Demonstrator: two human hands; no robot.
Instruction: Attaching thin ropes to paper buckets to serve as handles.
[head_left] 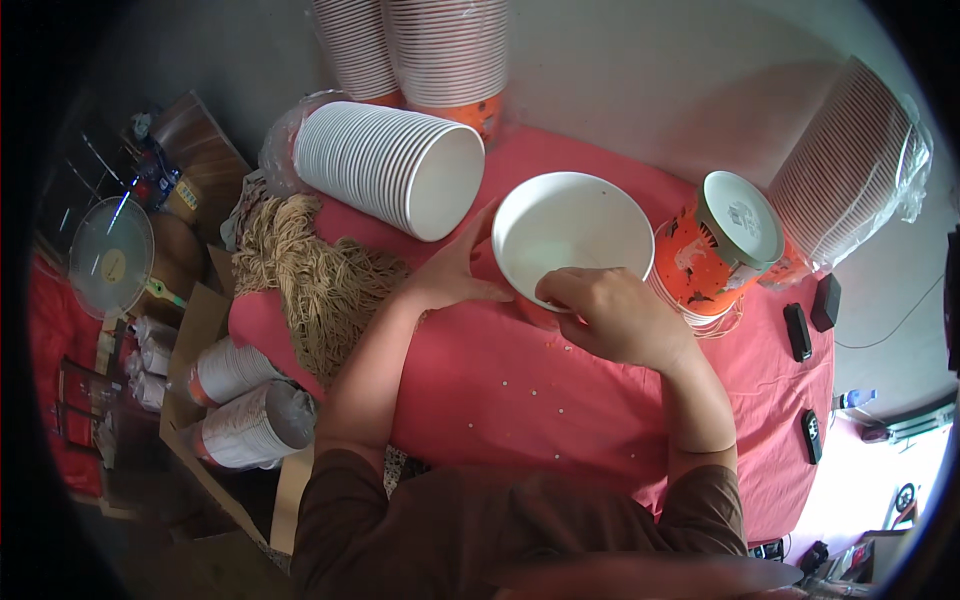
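Note:
An open white paper bucket point(573, 205) with an orange outside stands upright in front of me. My left hand point(452, 268) clasps its left side, thumb and fingers spread around the wall. My right hand point(615, 315) is closed at the near rim, fingertips curled over the edge into the bucket. Whatever those fingertips pinch is hidden by the hand. A bundle of tan cord point(315, 275) lies left of my left forearm. Right of the open bucket is an upside-down orange bucket point(695, 255) on stacked rims, with cord loops hanging by its base.
A stack of white buckets point(385, 165) lies on its side at the far left; taller wrapped stacks point(450, 50) stand behind it. Another wrapped stack point(850, 170) leans at right. Small black devices point(797, 332) and white specks dot the red cloth point(480, 390). A carton point(205, 320) holds more buckets.

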